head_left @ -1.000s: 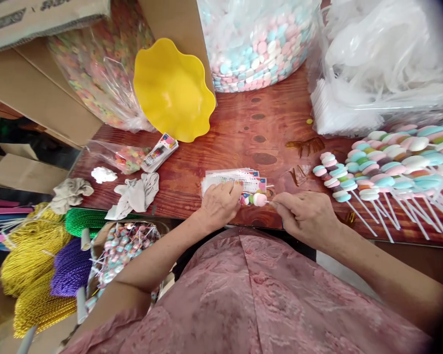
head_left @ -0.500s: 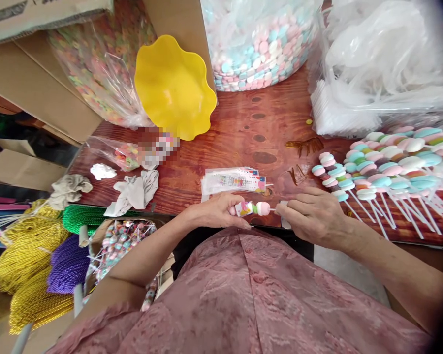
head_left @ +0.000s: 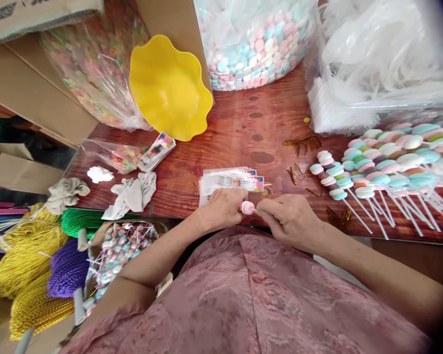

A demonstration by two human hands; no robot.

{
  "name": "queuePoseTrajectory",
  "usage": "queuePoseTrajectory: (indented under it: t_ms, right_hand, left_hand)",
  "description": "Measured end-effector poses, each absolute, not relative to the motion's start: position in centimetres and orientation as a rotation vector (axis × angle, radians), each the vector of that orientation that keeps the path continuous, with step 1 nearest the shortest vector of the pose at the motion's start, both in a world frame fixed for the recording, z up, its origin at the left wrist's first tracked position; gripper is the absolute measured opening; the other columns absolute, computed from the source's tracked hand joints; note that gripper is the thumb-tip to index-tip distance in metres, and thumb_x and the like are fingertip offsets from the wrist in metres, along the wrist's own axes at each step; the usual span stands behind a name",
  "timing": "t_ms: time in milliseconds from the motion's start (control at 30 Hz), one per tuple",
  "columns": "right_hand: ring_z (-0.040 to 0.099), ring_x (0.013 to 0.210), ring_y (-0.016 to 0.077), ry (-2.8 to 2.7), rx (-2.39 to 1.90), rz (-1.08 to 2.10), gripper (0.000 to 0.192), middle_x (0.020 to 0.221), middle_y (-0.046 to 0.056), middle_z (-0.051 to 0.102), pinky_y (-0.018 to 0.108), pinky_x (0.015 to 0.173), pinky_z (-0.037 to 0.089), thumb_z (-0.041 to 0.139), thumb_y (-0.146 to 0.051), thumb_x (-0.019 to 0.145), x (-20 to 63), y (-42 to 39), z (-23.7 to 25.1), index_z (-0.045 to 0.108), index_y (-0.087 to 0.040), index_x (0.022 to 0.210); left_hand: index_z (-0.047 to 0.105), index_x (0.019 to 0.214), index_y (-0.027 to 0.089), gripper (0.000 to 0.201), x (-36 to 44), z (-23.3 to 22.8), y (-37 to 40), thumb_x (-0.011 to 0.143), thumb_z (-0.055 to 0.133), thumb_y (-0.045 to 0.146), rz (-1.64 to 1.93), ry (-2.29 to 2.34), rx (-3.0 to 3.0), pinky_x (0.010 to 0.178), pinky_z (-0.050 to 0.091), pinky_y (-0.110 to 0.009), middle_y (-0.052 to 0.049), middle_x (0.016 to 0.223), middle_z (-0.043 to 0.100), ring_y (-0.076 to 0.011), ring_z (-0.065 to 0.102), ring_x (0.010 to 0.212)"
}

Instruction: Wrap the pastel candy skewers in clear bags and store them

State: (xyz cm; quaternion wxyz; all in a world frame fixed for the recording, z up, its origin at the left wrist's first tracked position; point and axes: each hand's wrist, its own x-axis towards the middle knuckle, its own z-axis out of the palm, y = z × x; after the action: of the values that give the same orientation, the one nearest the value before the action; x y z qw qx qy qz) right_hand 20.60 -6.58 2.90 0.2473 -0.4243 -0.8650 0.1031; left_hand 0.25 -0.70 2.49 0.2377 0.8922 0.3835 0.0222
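My left hand [head_left: 224,207] is closed around a marshmallow stick [head_left: 248,208] at the table's front edge. Only the pink end of the candy shows past the fingers; most of it is covered by the hand. Close on the right, the fingertips of my right hand [head_left: 293,217] are pinched together at the stick end of the candy. Whether a tie is also in that pinch is too small to tell. Just behind my left hand lies a fanned stack of printed clear bags [head_left: 232,182].
Finished-looking marshmallow sticks [head_left: 387,169] are piled at right. Gold twist ties [head_left: 302,144] lie on the table [head_left: 239,132]. Behind stand a yellow bowl [head_left: 172,88] and a bag of marshmallows [head_left: 256,56]. A box of wrapped sticks [head_left: 123,246] sits below the left edge.
My right hand has moved left, close to my left hand. My left hand has turned over the candy and covers more of it. The view has shifted slightly.
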Motion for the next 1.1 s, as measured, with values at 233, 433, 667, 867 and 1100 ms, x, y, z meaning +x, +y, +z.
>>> queuePoseTrajectory:
  t_ms: [233,433,667,867,1100]
  right_hand:
    - [0.045,0.058,0.0127,-2.44,-0.934,-0.195,0.019,0.06,-0.001,0.057,0.031,0.062,0.028,0.048,-0.01,0.09,21.6,-6.2,3.1,0.059,-0.018,0.076]
    - [0.043,0.061,0.013,-2.492,-0.738,-0.296,0.016,0.063,-0.002,0.058,0.032,0.065,0.029,0.05,-0.012,0.092,20.7,-5.7,3.8,0.061,-0.018,0.082]
    - [0.046,0.059,0.0124,-2.423,-1.016,-0.202,0.018,0.061,-0.001,0.059,0.032,0.063,0.026,0.049,-0.012,0.089,21.0,-5.1,3.7,0.058,-0.018,0.075]
    - [0.048,0.061,0.0129,-2.462,-0.96,-0.207,0.019,0.065,-0.001,0.062,0.031,0.063,0.026,0.047,-0.012,0.091,21.6,-4.6,4.4,0.058,-0.019,0.078]
    - [0.042,0.06,0.0132,-2.489,-0.847,-0.389,0.018,0.061,-0.002,0.057,0.032,0.063,0.027,0.048,-0.011,0.092,20.8,-4.6,4.4,0.059,-0.018,0.079]
  left_hand:
    - [0.058,0.073,0.017,0.032,-1.1,3.3,0.0,0.074,0.072,0.046,0.065,1.037,2.151,0.058,0.029,-0.025,0.003,0.066,0.056,-0.0121,0.048,0.063]
    - [0.057,0.068,0.017,0.033,-0.1,3.4,-0.3,0.07,0.074,0.045,-0.04,0.91,2.109,0.054,0.026,-0.025,0.004,0.062,0.053,-0.0107,0.044,0.059]
    - [0.059,0.077,0.017,0.017,-0.6,2.7,-0.1,0.078,0.066,0.032,0.071,1.004,2.251,0.061,0.033,-0.027,-0.001,0.073,0.06,-0.0149,0.052,0.068]
    - [0.059,0.076,0.018,0.018,-1.4,2.3,0.1,0.076,0.069,0.032,0.018,0.878,2.16,0.063,0.035,-0.027,0.0,0.072,0.058,-0.015,0.051,0.068]
    - [0.057,0.074,0.017,0.026,-0.6,3.0,0.2,0.067,0.076,0.033,0.064,0.868,1.783,0.058,0.031,-0.023,0.005,0.069,0.05,-0.0106,0.044,0.065]
